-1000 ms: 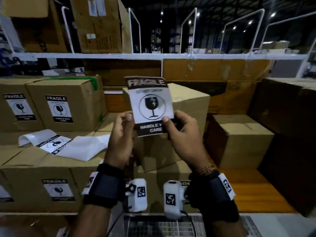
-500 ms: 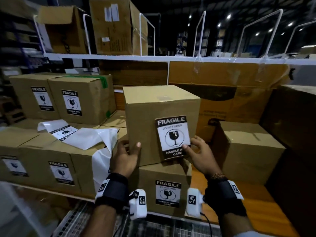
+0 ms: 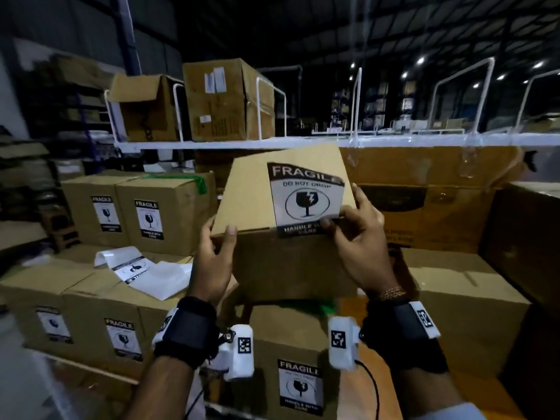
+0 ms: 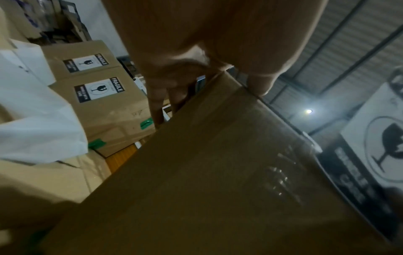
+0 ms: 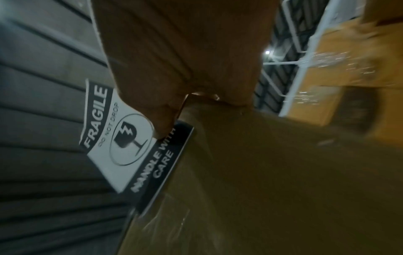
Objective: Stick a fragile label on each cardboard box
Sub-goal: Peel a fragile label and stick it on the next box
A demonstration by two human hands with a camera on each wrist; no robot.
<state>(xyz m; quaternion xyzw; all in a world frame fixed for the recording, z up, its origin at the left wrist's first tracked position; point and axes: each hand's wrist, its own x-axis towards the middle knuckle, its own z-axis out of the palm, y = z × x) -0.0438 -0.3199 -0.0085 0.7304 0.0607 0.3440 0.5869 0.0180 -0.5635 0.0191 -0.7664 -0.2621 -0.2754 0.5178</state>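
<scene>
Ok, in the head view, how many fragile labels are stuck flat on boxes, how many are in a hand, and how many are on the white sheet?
Labels already stuck flat: 5
Label pinched by the right hand: 1
Label on the white sheet: 1
Total: 7

We see a plain brown cardboard box [image 3: 257,189] tipped back, gripped at both near corners. A black-and-white fragile label [image 3: 304,198] stands pinched against its right near edge, just left of the right-hand grip, top corner curling loose.
</scene>
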